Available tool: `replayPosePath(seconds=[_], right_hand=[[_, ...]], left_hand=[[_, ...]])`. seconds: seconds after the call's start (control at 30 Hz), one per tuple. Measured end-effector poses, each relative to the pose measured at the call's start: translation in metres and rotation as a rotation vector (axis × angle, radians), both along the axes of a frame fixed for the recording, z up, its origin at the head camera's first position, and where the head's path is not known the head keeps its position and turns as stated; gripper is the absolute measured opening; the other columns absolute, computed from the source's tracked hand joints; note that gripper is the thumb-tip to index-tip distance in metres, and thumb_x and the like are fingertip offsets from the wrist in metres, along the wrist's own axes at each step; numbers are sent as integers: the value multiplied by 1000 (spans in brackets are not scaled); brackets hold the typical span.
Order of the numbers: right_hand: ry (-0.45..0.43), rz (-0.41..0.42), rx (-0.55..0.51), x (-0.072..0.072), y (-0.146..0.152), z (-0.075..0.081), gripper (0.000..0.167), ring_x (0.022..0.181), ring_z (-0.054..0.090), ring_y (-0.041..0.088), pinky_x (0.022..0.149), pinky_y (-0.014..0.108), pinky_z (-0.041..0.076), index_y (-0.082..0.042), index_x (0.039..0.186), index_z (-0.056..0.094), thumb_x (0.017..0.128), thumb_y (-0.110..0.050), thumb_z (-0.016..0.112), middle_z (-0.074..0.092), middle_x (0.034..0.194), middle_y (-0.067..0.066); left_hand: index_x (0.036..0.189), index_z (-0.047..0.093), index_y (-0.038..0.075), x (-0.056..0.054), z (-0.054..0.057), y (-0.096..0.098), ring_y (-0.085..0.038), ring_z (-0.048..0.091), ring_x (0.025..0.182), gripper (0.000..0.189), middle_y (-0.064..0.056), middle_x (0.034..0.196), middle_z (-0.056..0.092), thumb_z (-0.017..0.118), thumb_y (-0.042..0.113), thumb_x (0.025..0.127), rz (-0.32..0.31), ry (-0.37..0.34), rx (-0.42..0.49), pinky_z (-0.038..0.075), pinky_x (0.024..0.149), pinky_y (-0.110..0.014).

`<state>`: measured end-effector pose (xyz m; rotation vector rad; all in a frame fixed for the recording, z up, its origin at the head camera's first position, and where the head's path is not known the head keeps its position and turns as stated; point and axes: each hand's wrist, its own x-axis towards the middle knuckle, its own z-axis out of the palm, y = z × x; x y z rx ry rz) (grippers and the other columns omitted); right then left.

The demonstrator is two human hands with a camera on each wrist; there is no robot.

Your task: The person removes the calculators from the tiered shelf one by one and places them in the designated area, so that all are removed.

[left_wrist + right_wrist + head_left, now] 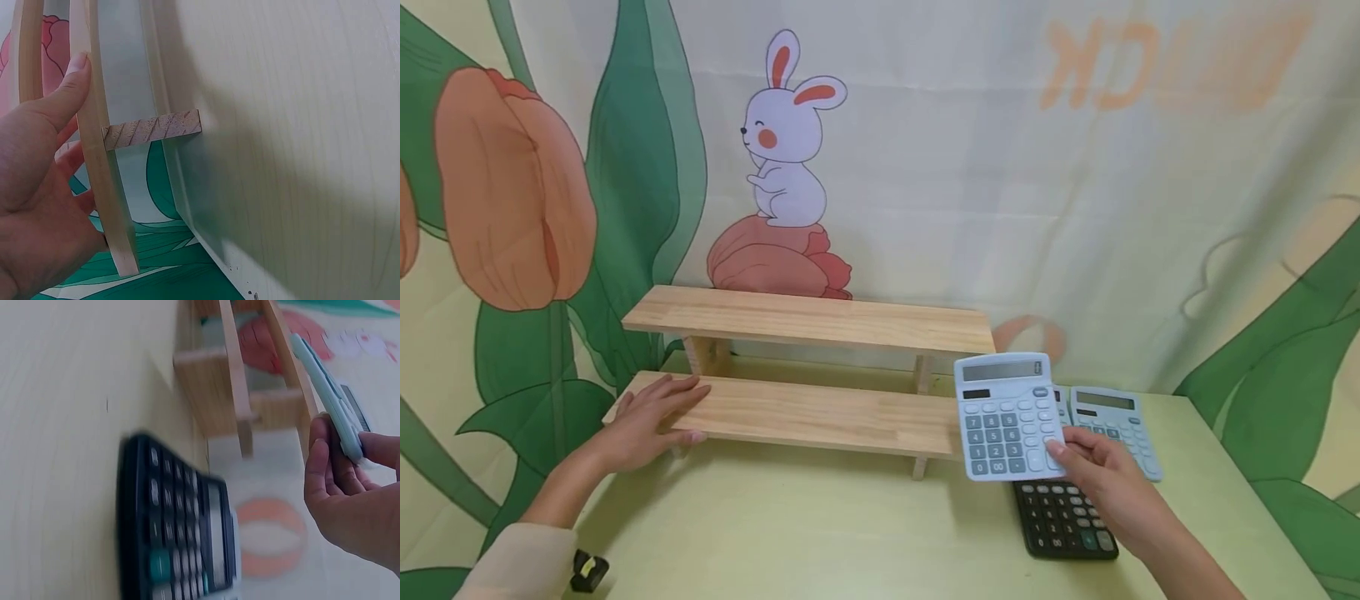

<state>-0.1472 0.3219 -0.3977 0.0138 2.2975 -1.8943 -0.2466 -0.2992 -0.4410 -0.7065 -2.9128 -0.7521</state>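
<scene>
A light blue calculator (pixel 1009 417) is tilted up in front of the right end of a two-tier wooden shelf (pixel 808 321). My right hand (pixel 1112 492) pinches its lower right corner, thumb on the keys side and fingers behind; the right wrist view shows the calculator (pixel 331 397) edge-on, above the table. My left hand (pixel 647 421) rests spread on the left end of the lower board (pixel 827 417). In the left wrist view the thumb lies against that board's front edge. Below the held calculator lies a black calculator (pixel 1067 525), partly hidden by my right hand.
Another light blue calculator (pixel 1105 404) lies on the table (pixel 820 525) at the right, with part of one more beside it behind the held calculator. A small black object (pixel 589 572) sits near my left sleeve. A printed curtain (pixel 925 167) hangs behind the shelf.
</scene>
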Motion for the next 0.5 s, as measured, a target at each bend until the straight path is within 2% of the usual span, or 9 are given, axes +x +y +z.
replayPosePath(seconds=[0.17, 0.27, 0.43, 0.5], right_hand=[[23, -42, 41, 8, 42, 0, 61, 110, 71, 10, 94, 23, 56, 15, 152, 37, 113, -29, 55, 73, 125, 2], [58, -61, 32, 11, 69, -5, 56, 105, 72, 10, 91, 22, 57, 16, 148, 40, 113, -24, 55, 74, 118, -3], [105, -77, -89, 18, 116, -14, 21, 99, 74, 11, 86, 23, 59, -8, 129, 64, 113, -15, 53, 76, 112, -5], [118, -93, -137, 21, 130, -19, 18, 99, 75, 11, 85, 23, 59, -19, 120, 68, 113, -14, 53, 76, 111, -6]], left_hand=[[158, 49, 6, 0, 0, 1, -61, 19, 151, 76, -26, 165, 36, 78, 41, 96, 2, -2, 5, 2, 107, -89], [157, 50, 6, 1, 2, 1, -60, 19, 151, 76, -26, 165, 36, 78, 40, 96, 5, -8, 8, 3, 107, -89], [158, 49, 6, 0, 1, 1, -60, 20, 151, 76, -26, 165, 36, 77, 42, 97, -3, -1, 1, 3, 107, -89], [158, 49, 6, 0, 1, 1, -60, 20, 150, 76, -26, 165, 36, 77, 41, 97, -3, 2, 0, 3, 107, -89]])
